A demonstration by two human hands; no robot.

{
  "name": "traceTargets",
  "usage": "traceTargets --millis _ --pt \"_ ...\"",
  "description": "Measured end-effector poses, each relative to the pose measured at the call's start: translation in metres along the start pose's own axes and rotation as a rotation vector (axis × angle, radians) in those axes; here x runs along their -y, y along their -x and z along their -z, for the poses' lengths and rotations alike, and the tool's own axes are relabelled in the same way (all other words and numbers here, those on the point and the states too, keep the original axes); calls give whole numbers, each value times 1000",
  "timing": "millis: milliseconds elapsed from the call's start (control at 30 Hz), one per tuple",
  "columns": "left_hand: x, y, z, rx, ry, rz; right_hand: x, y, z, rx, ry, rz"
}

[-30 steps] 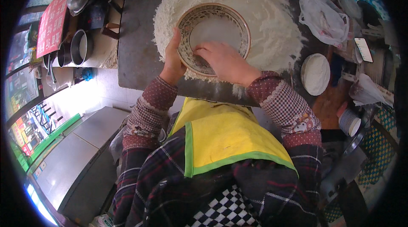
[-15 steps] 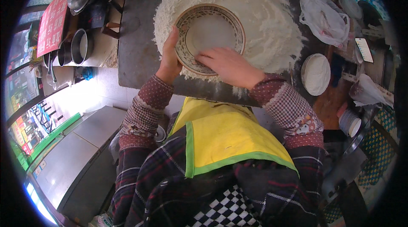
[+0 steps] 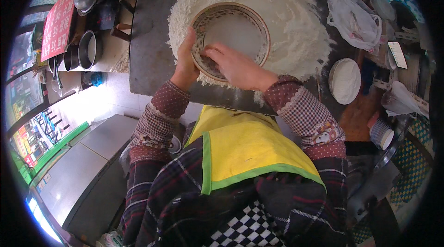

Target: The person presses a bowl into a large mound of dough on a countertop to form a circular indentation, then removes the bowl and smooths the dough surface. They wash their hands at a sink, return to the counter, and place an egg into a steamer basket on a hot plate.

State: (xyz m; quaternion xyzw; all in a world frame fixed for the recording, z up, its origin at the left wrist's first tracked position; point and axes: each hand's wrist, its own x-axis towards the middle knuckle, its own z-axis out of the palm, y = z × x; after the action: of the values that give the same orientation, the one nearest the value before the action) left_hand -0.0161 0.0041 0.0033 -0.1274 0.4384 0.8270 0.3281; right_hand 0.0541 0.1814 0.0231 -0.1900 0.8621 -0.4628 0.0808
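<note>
A wide bowl (image 3: 266, 27) with a brown rim and a dark patterned inside wall is held above a broad heap of white flour (image 3: 298, 27). Cloudy whitish liquid (image 3: 238, 34) covers its bottom. My left hand (image 3: 186, 62) grips the bowl's left side, thumb up along the rim and the other fingers hidden beneath. Reaching over the near rim, my right hand (image 3: 243, 67) has its fingers curled together inside the bowl, at the left wall. Whether anything is between those fingertips cannot be made out.
The flour lies on a dark worktop (image 3: 150, 53). To the right are a round container of white powder (image 3: 345, 80), a clear plastic bag (image 3: 354, 23), a phone (image 3: 397, 55) and stacked cups (image 3: 381, 134). Pots (image 3: 89, 49) stand on the left counter.
My right hand has moved left inside the bowl, its fingers now curled at the left wall. The bowl has shifted slightly right and tilted a little; my left hand keeps its grip.
</note>
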Motion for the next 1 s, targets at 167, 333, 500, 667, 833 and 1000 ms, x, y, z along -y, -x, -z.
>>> traceTargets --millis 167,333,500,667,833,1000 --pt "0 0 3 35 24 -30 -5 6 4 116 21 24" --pt "-1 -2 2 11 21 -48 -6 8 9 26 134 63" --pt "-5 3 0 17 14 -73 -16 5 25 26 400 -73" --pt "2 5 -3 -25 14 -28 -39 -20 18 -82 545 -123" --pt "11 4 -1 -19 12 -21 -57 -38 15 -1 614 -169" --pt "14 3 2 27 48 -21 -59 -34 28 -35 585 -126"
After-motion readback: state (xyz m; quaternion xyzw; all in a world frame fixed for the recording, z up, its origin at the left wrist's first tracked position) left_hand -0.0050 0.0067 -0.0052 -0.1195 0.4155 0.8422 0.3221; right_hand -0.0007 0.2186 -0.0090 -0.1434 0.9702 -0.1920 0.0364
